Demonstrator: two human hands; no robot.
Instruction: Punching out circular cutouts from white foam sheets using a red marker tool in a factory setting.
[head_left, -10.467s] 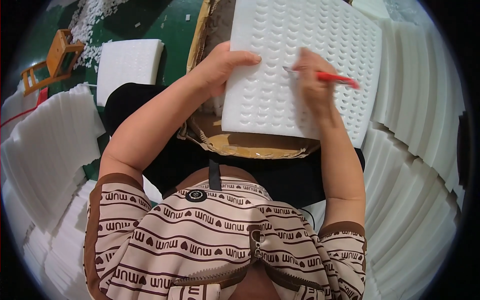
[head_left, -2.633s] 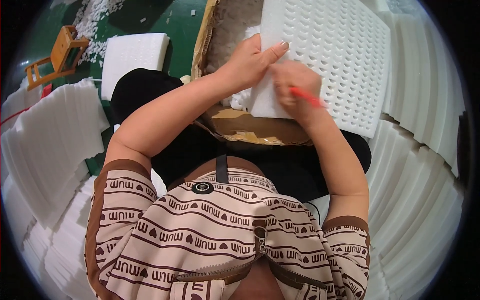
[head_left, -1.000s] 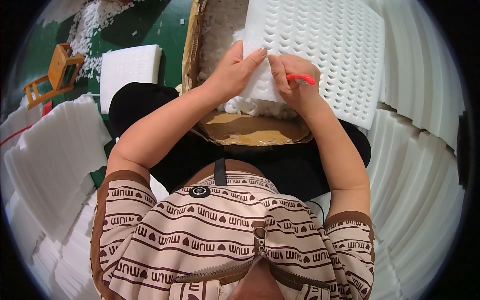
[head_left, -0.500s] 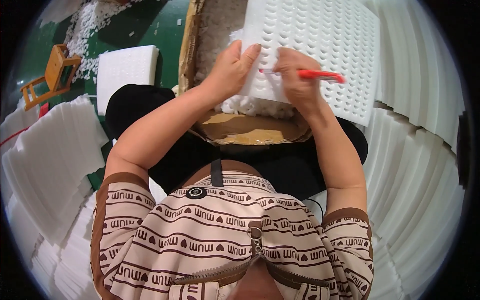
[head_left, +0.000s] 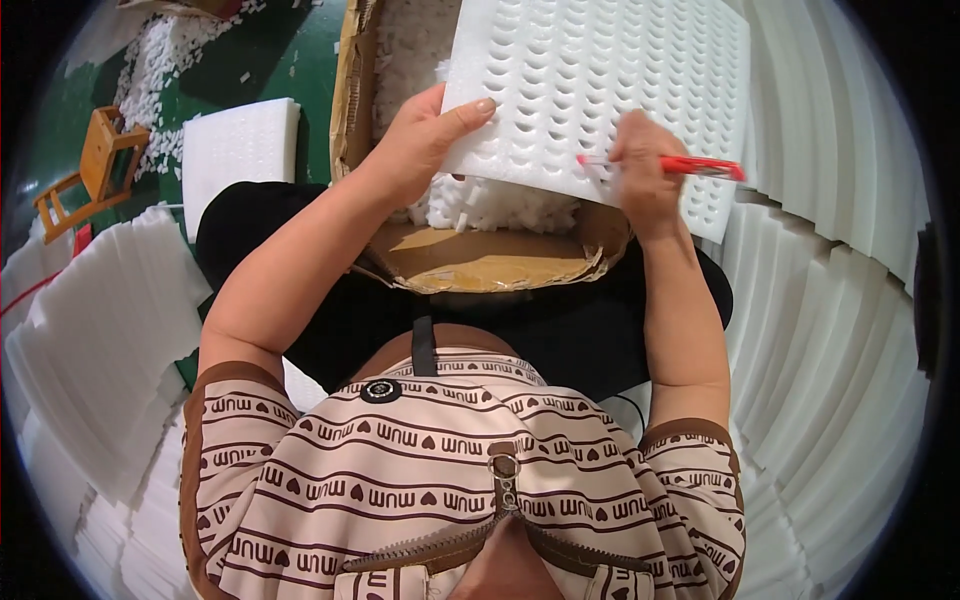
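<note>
A white foam sheet (head_left: 560, 135) with rows of curved cuts lies tilted above an open cardboard box (head_left: 480, 262). My left hand (head_left: 420, 140) grips the sheet's left edge, thumb on top and fingers hidden beneath. A red pen-like tool (head_left: 710, 167) is held in my closed right hand (head_left: 648, 170), over the sheet's lower right part. Its thin tip points left, just above or touching the foam; I cannot tell which. Motion blurs the right fingers. Loose white foam bits (head_left: 500, 207) fill the box below the sheet.
Stacked white foam sheets stand on the right (head_left: 800, 300) and on the left (head_left: 110, 340). A small wooden chair (head_left: 105, 155) and another foam sheet (head_left: 240, 150) rest on the green floor, where foam scraps (head_left: 160, 90) are scattered. The box sits between my legs.
My right hand has moved right across the sheet with the red tool. My left hand and the sheet's left edge have shifted left in view, and more curved cuts show between the hands.
</note>
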